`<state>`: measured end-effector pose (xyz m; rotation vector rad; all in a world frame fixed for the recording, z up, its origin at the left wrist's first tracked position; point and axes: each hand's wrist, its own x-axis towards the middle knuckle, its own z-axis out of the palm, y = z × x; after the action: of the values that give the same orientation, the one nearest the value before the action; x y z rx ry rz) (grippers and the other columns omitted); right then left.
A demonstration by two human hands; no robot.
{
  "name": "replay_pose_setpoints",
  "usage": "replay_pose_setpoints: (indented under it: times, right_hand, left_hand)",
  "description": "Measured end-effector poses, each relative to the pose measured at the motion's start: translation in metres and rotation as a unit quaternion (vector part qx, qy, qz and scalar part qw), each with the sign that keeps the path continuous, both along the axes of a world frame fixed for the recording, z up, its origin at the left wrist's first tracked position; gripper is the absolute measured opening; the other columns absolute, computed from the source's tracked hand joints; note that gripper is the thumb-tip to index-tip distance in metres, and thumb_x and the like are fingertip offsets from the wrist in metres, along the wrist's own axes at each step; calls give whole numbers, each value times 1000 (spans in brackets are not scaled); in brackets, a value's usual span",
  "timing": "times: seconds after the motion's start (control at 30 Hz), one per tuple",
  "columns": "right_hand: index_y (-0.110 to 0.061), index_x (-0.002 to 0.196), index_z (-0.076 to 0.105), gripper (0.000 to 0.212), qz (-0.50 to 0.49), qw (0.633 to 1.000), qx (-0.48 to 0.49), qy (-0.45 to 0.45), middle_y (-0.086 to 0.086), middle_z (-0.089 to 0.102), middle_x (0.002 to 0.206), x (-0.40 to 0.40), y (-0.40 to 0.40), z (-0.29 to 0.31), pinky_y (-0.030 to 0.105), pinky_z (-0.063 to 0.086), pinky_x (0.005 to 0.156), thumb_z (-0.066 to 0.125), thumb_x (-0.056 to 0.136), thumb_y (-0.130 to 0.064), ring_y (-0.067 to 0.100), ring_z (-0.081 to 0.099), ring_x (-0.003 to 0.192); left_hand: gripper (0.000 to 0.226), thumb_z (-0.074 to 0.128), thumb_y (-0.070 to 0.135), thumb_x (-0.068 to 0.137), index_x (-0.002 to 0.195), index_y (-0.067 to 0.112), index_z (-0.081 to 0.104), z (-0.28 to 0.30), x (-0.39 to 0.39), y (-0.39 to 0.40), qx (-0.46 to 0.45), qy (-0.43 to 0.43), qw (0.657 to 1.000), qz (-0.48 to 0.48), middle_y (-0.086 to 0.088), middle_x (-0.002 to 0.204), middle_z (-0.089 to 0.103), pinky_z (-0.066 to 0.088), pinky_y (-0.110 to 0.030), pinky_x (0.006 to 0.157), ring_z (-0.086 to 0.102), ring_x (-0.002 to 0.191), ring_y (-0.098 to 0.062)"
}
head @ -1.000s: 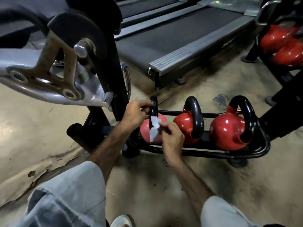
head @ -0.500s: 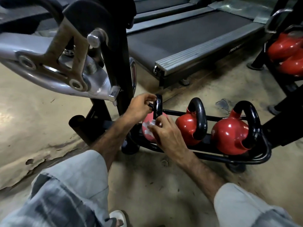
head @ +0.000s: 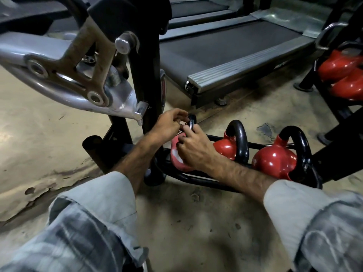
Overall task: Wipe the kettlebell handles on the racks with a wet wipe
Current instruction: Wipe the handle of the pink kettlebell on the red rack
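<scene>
Crouching over a low black rack [head: 198,180] on the floor, the person has both hands at the leftmost of three red kettlebells. The left hand [head: 167,125] has its fingers curled in a pinch at the top of that kettlebell's black handle [head: 192,122]. The right hand [head: 193,148] lies over the pale red body of the leftmost kettlebell [head: 177,159], fingers bent around the handle's lower part; the wet wipe is mostly hidden, and only a small pale scrap shows between the two hands, so I cannot tell which hand holds it. The middle kettlebell [head: 225,149] sits just beside the right hand, its handle upright. The right kettlebell [head: 275,160] rests at the rack's right end. More red kettlebells [head: 341,64] sit on a second rack at the far right. A treadmill [head: 225,50] stands behind.
</scene>
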<state>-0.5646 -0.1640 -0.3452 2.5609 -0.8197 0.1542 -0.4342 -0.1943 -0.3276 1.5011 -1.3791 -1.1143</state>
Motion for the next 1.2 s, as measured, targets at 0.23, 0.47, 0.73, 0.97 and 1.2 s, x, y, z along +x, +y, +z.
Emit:
replay_pose_setpoints:
  times: [0.23,0.47,0.73,0.97,1.2]
  right_hand:
    - [-21,73,70,32,86,996,-29,1,-4,67,73,-18,-10,7,36,32,70,43,88,-28,25,52,84]
    - [-10,111,68,23,-23,930,152,-333,11,59,115,-47,20,-29,25,56,71,69,89,-13,19,60,92]
    - [-31,83,73,16,-265,613,334,-665,-9,73,87,-14,-2,-21,32,58,76,74,84,-15,8,69,84]
    - [-16,96,70,13,-266,346,479,-762,14,72,105,-11,3,-34,46,52,97,67,88,-6,32,67,105]
    - [-15,90,70,10,-265,343,490,-756,11,73,99,-11,-31,-18,40,56,90,68,88,-6,27,70,95]
  left_hand:
    - [50,30,-22,85,128,-3,49,5,6,7,24,16,999,-25,-18,121,62,44,-5,52,58,84,-5]
    - [39,41,-11,92,124,7,53,3,14,18,19,-9,999,-46,-15,117,64,52,-21,68,60,81,-10]
    - [26,69,-3,81,105,2,63,-1,-2,50,80,47,996,7,-15,104,64,60,-36,76,67,94,-27]
    - [38,82,15,68,104,14,69,-14,-19,60,-10,-105,992,72,1,100,71,54,-27,83,67,79,-12]
    - [43,85,16,65,104,17,67,-7,-19,55,-4,-120,991,66,4,98,67,55,-36,87,67,88,-15]
